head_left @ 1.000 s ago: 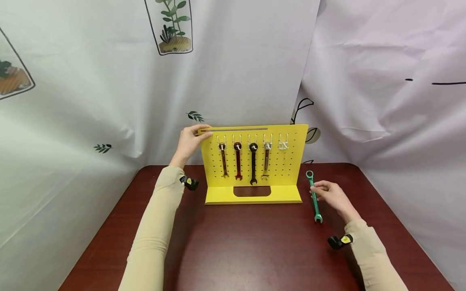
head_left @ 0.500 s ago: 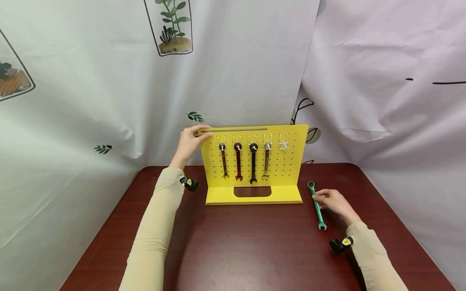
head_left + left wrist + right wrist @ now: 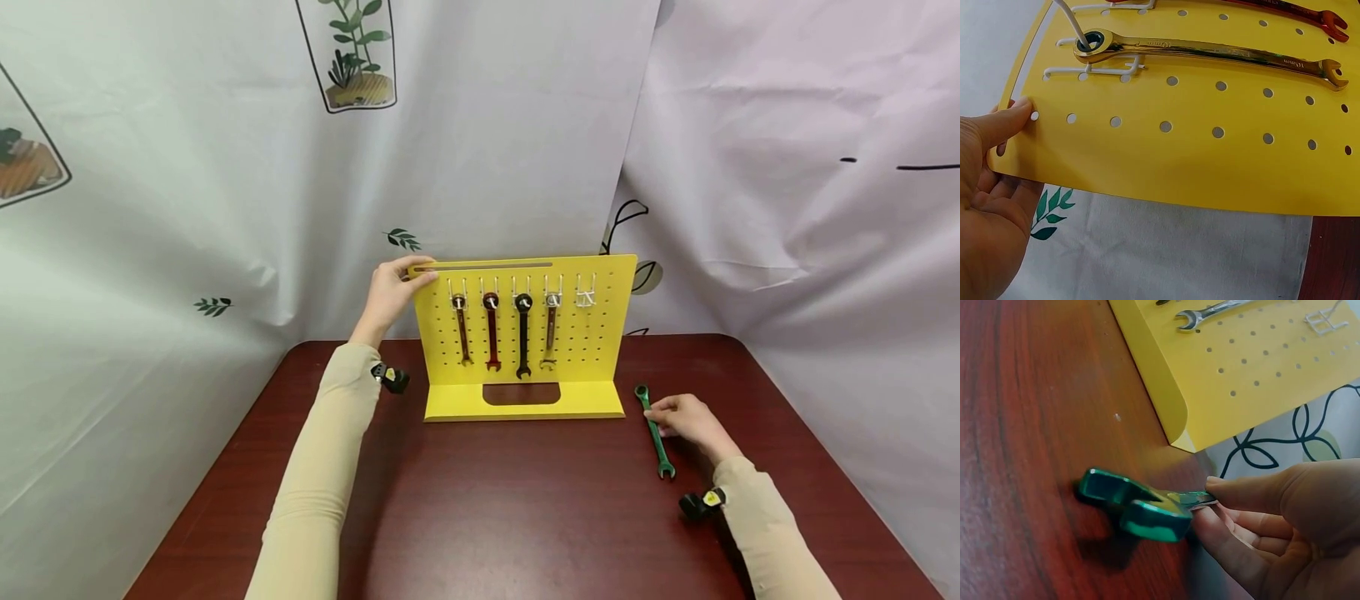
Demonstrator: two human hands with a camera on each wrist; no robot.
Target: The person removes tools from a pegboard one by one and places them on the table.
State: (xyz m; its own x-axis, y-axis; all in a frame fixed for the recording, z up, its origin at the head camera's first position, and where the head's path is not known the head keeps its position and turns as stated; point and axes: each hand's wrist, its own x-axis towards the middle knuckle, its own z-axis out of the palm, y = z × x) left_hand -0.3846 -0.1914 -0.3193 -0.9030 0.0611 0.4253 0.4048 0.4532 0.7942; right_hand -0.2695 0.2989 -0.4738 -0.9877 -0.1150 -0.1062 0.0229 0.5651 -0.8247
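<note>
lower now: glossy wrench (image 3: pixel 659 447) pinched in right hand (image 3: pixel 688 422), perforated board (image 3: pixel 507 342) in left hand (image 3: pixel 386 296)

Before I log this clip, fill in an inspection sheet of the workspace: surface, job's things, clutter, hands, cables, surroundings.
Surface: dark red table, glossy.
Job's things: pegboard standing upright; gold wrench, red wrench, black wrench and silver wrench hang on it; rightmost hook bare; green wrench off the pegboard, to its right. Whether the green wrench touches the table is unclear.
Clutter: nothing seen.
Hands: left hand grips the pegboard's upper left corner; right hand pinches the green wrench.
Cables: nothing seen.
Surroundings: pale cloth with plant prints behind and at both sides.
</note>
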